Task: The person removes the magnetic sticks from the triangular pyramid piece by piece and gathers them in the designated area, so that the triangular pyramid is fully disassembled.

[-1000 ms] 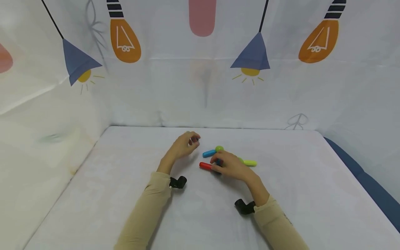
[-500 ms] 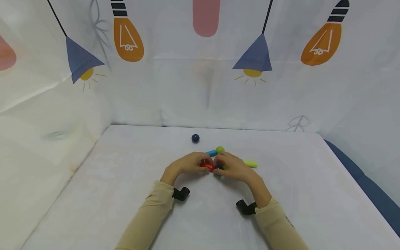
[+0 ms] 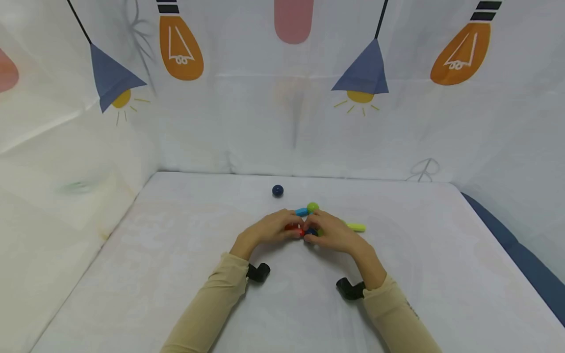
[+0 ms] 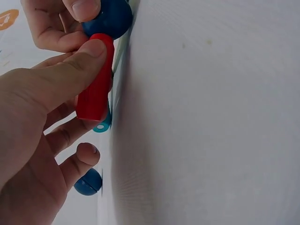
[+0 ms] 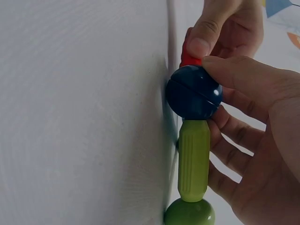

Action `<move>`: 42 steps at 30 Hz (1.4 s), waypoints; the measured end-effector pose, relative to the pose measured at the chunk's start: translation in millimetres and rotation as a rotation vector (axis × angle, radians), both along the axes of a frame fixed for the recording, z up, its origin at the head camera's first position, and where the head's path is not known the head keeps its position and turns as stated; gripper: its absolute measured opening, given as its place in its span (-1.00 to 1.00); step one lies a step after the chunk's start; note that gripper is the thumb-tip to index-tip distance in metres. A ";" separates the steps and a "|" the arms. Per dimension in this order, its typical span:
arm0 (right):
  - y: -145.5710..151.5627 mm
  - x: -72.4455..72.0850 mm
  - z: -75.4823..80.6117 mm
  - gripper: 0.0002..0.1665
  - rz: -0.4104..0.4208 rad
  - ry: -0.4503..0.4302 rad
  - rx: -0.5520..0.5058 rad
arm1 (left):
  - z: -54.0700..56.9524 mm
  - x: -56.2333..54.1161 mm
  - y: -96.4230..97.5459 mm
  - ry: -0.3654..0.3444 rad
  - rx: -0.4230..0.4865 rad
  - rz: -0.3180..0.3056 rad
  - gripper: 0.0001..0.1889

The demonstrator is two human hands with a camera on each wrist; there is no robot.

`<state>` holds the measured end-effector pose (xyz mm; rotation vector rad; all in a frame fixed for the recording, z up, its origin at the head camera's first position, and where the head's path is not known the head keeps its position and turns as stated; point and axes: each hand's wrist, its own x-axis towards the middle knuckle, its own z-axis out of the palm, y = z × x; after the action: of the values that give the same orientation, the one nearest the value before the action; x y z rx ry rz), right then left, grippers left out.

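My left hand point(image 3: 271, 228) pinches a red toy rod point(image 4: 96, 91) between thumb and fingers. One end of that rod meets a dark blue ball point(image 5: 193, 93), which my right hand point(image 3: 333, 233) grips from the side. On the ball's other side a green ridged rod point(image 5: 193, 159) is joined to it, with a green ball point(image 5: 190, 214) at its far end. The two hands face each other, fingertips close together, low over the table. In the head view, fingers hide most of the red rod.
A loose dark blue ball point(image 3: 277, 190) lies near the table's back edge. Just behind the hands are a light blue rod point(image 3: 302, 212) and a lime-green ball point(image 3: 313, 207). A yellow-green rod point(image 3: 356, 227) shows right of the right hand. A white printed sheet stands behind the table point(image 3: 282, 314).
My left hand has left the loose dark blue ball at the back, come forward and right, and taken hold of the red rod. The right hand stays at its blue ball.
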<state>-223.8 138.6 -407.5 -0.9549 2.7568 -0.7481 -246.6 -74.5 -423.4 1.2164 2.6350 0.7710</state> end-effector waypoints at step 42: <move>7.6 3.0 10.8 -0.82 0.052 -0.135 -0.001 | -8.4 -21.4 -74.3 0.027 0.044 0.491 -0.81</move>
<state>-220.9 146.1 -396.7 -0.9356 2.6068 -0.7751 -268.0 -148.9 -431.8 0.5842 2.9896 0.8844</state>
